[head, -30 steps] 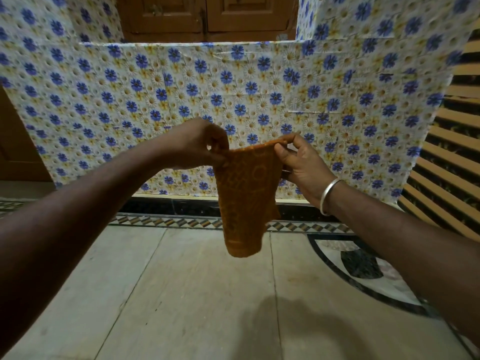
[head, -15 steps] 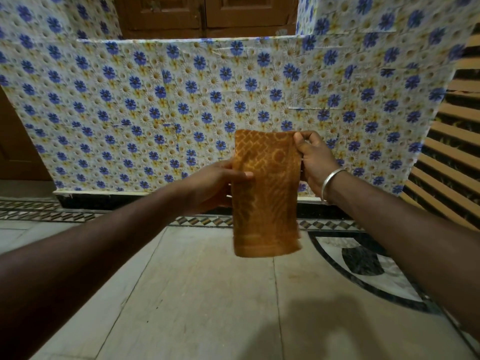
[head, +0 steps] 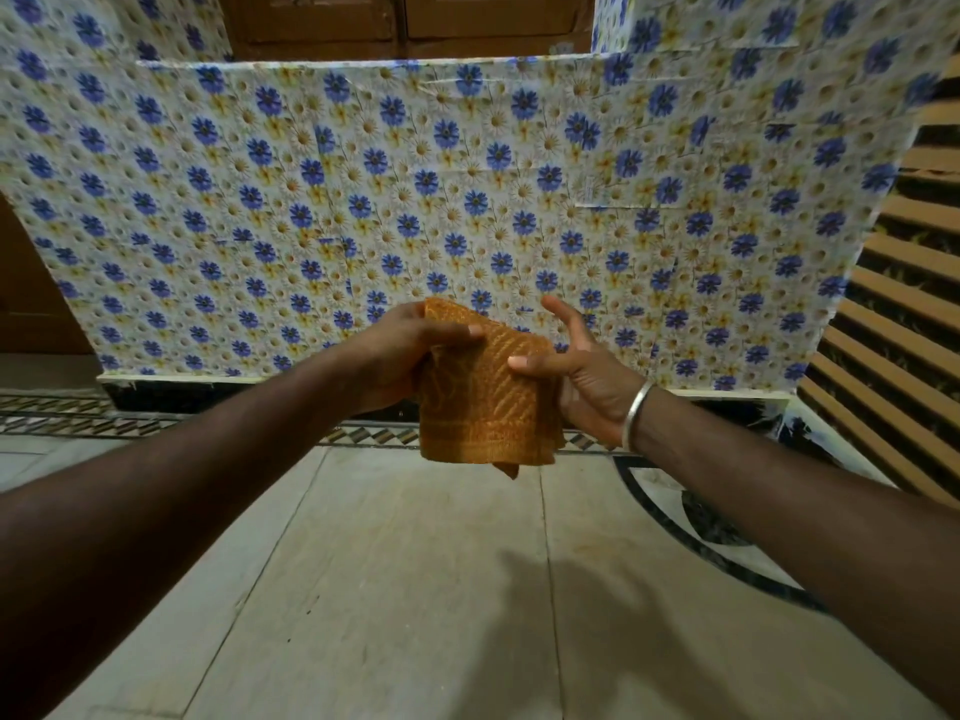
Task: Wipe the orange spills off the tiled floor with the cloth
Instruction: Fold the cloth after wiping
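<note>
Holding the folded orange cloth in mid-air above the tiled floor: my left hand grips it, my right hand is spread, thumb touching it. Wiping not yet begun (no spills in view).

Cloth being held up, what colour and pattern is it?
The orange textured cloth is solid orange with a raised diagonal herringbone weave; the head view shows it best.

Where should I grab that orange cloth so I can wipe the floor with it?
Grab the folded top of the cloth, coming from its left, just as the left hand grips it with thumb in front. It hangs doubled there, so that thick part should give a firm hold, and the loose bottom edge is free to meet the floor.
</note>
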Tool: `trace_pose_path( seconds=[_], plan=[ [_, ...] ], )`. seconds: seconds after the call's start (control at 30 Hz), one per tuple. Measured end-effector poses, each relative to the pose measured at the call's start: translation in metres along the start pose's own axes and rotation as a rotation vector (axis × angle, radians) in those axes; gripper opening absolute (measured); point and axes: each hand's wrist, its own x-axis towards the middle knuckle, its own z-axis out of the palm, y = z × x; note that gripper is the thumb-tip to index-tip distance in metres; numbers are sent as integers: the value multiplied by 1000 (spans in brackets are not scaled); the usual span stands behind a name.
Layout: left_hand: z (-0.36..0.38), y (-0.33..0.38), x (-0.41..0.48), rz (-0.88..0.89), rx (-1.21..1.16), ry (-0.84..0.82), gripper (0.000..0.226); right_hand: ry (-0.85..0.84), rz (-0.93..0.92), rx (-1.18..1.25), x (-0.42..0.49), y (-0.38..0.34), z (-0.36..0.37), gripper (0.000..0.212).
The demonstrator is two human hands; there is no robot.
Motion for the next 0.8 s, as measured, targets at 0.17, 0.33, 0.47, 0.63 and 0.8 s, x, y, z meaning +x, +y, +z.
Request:
trace_pose_path(
  seconds=[0.17,0.33,0.47,0.63,0.8],
  plan=[
    [-3,-7,7,-12,34,80,106,90,-66,-131,6,3,4,60],
    [-3,-10,6,52,86,4,78,110,14,-69,10,2,1,55],
    [-2,-12,9,114,106,-31,74,-23,225,-16,7,6,-4,78],
    [-5,-10,12,149,54,-97,69,-40,136,78,6,12,-1,87],
    [-11,-10,13,196,187,-41,65,112,-98,-26,15,11,-1,58]
  ],
)
